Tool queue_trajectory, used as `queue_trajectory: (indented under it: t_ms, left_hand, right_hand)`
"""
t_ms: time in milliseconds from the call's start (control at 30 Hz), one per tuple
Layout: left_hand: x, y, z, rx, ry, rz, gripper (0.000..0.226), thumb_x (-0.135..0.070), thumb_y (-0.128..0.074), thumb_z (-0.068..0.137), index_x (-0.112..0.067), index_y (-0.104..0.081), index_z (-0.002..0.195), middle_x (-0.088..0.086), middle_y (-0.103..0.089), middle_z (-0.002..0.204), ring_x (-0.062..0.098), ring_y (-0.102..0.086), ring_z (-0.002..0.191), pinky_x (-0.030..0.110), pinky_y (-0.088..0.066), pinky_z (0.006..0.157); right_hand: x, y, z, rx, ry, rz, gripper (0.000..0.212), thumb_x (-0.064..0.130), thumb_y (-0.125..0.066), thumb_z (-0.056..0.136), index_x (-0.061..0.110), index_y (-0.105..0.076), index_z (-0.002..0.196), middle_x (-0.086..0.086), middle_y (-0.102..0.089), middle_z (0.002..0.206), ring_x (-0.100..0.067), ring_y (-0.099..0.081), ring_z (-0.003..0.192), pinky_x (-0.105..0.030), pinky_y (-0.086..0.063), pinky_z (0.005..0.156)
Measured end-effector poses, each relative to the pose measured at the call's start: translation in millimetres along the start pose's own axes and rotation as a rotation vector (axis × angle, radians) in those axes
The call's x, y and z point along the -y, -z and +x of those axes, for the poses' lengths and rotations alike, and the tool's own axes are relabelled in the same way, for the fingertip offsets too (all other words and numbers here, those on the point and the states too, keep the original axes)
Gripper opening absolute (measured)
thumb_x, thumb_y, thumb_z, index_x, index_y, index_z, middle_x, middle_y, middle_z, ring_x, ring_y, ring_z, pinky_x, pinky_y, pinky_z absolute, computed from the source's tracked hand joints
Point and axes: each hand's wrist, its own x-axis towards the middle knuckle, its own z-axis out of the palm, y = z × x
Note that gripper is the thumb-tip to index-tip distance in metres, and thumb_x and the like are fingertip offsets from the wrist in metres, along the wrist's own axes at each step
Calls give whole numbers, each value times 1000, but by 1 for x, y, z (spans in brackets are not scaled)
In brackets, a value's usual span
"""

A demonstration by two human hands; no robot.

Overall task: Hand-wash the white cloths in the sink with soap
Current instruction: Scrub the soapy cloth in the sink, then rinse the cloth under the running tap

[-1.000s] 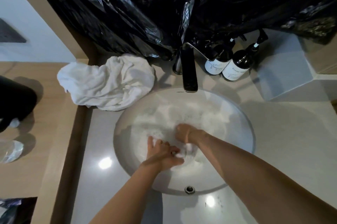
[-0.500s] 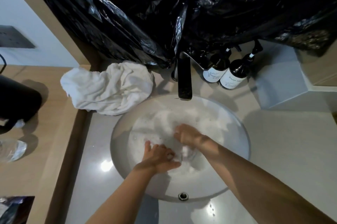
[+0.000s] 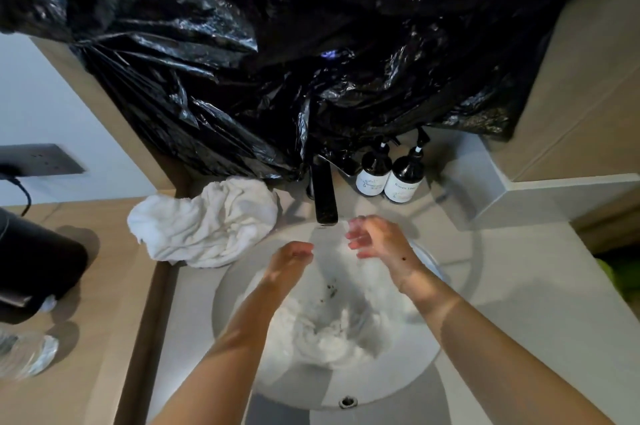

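Left hand [image 3: 292, 256]: grip empty, fingers loosely curled, raised over the basin just below and left of the black flat-spouted tap [image 3: 325, 196]. Right hand [image 3: 375, 239]: grip empty, fingers spread and relaxed, just right of the tap's outlet. Hands apart, touching nothing.

Wet white cloth [image 3: 332, 331] lies bunched in suds at the bottom of the round white sink [image 3: 239, 293], below the tap, with dark specks on the foam above it. A second crumpled white cloth [image 3: 204, 224] sits on the pale stone worktop [image 3: 526, 300], left of the tap, overlapping the sink rim; it looks dry, so probably unwashed. Two dark pump bottles with white labels [image 3: 389, 175] stand just right of the tap. Crinkled black plastic sheeting [image 3: 294, 61] hangs behind it.

Step (judged): pause in scrubbing, hands at the spout, likely to rinse or to reach for soap. Next move calls for water on, or a press on a pump.

Change: half a second ago both hands were down in the suds working the cloth; now both are lifted clear.
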Motion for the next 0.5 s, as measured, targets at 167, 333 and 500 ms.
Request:
queue_trajectory:
  t_ms: [167,333,500]
  left_hand:
    - [0,3,-5,-9,6,-22,23,-12,-60,91,-21,-68,110,5,-66,107,20,-60,98,31,-47,88]
    - [2,5,-9,-11,36,18,25,-14,-58,92,-22,-66,114,0,-64,105,18,-59,96,28,-47,85]
    - [9,9,-9,-28,28,9,22,-13,-58,90,-25,-67,106,-3,-65,95,15,-59,85,29,-48,82]
  right_hand:
    - [53,-13,8,-96,80,45,36,36,-46,100,6,-65,98,-4,-64,69,-14,-58,56,-25,-45,53]
    - [75,-22,20,-220,102,18,27,25,-46,99,10,-56,78,-3,-53,61,-15,-51,51,-23,-39,45]
    - [81,-14,27,-169,10,-174,36,32,-46,98,8,-58,73,-4,-55,59,-18,-53,50,-28,-45,49]
